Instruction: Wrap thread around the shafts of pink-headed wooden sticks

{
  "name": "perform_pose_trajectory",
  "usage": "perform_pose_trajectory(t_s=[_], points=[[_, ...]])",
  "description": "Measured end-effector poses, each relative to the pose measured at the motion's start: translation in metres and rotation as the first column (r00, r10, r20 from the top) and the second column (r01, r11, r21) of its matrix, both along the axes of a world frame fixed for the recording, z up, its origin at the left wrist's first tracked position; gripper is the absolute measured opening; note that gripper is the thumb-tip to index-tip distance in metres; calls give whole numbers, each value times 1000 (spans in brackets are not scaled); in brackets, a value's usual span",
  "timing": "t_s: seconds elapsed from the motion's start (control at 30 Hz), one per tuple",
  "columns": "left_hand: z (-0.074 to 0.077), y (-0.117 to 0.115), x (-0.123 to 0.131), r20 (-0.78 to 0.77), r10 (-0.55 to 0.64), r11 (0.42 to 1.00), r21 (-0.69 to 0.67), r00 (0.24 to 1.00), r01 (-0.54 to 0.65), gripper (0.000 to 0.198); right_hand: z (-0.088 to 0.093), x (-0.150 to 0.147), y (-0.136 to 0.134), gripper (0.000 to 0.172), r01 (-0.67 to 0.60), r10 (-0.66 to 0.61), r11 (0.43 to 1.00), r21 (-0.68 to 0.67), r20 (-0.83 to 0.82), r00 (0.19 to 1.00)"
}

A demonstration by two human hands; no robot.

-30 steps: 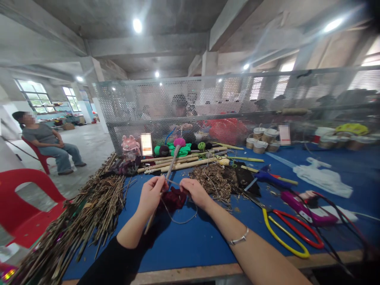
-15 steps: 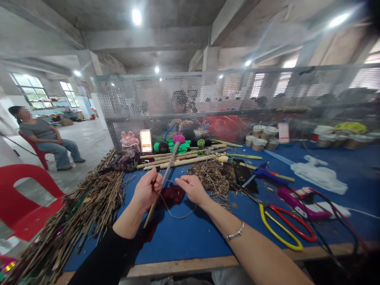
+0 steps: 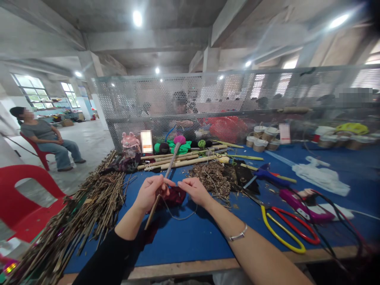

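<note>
My left hand (image 3: 152, 194) is closed round a thin stick (image 3: 151, 215), which slants up and away from me. The stick's upper part is wrapped in grey, and its far end lies close to a pink ball (image 3: 179, 140). My right hand (image 3: 194, 190) pinches a thin grey cord (image 3: 181, 219) between thumb and forefinger. The cord hangs in a loose loop below both hands. My left forefinger reaches toward the right fingertips, nearly touching them. Behind the hands a dark red cloth (image 3: 177, 196) lies crumpled on the blue tabletop (image 3: 178, 245).
A bundle of twigs (image 3: 97, 198) covers the left side. Beyond are wooden sticks (image 3: 178, 161) and a pile of brown chips (image 3: 210, 174). Large scissors with red and yellow handles (image 3: 282, 227) and a purple glue gun (image 3: 305, 208) lie right. A perforated metal screen (image 3: 133, 99) stands behind; a person sits at left.
My left hand has turned and its forefinger now stretches toward the right hand. The right hand has shifted slightly, and the cord span between the hands is shorter.
</note>
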State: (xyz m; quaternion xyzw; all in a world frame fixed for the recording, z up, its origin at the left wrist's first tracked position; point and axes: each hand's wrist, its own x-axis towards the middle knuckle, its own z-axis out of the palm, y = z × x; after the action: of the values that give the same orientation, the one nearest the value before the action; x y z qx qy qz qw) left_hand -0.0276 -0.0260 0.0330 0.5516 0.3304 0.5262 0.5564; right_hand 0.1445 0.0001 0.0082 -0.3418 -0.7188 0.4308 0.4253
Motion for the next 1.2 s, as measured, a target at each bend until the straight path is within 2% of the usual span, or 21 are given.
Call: perform_pose_trajectory(t_s=[0.03,0.1,0.17,0.23,0.33,0.47,0.63,0.73,0.83,0.93,1.0,1.07,1.17,1.2], points=[[-1,-1,0,-76,0,999,36,997,3,40,1,1,-1,47,-42,43,999,-18,7,999],[-2,-1,2,-250,75,986,161,965,-35,39,3,1,-3,50,-119,120,993,-26,37,992],[-3,-2,4,-406,182,951,304,896,-55,34,5,1,-5,51,-167,165,986,20,73,984],[-5,-1,5,-488,240,926,374,839,-48,33,7,1,-6,50,-188,179,979,78,107,978],[-7,0,6,-490,259,933,349,832,-85,33,9,3,-6,47,-221,204,970,100,157,966],[-7,1,6,-479,285,933,337,830,-126,33,12,10,-6,36,-355,353,935,-16,178,919],[-5,0,8,-471,274,940,318,838,-128,32,22,21,-9,26,-550,599,787,-280,135,789],[-5,0,8,-463,277,940,314,842,-136,32,25,23,-8,32,-585,633,761,-280,130,763],[-7,1,8,-479,280,939,317,832,-134,32,20,17,-6,43,-536,560,822,-192,106,821],[-10,3,7,-496,305,931,335,813,-145,31,11,8,-2,48,-294,307,946,-137,83,948],[-12,5,6,-486,341,921,346,805,-181,31,6,4,1,39,-118,123,987,-107,36,992],[-14,9,4,-455,400,903,347,796,-255,30,3,2,4,21,-13,10,998,-64,-47,999],[-16,17,-2,-373,503,859,314,779,-404,31,2,2,6,55,77,-78,997,-14,-100,992],[-17,20,-5,-346,529,845,295,774,-446,32,1,2,7,56,103,-103,995,-9,-83,991]])
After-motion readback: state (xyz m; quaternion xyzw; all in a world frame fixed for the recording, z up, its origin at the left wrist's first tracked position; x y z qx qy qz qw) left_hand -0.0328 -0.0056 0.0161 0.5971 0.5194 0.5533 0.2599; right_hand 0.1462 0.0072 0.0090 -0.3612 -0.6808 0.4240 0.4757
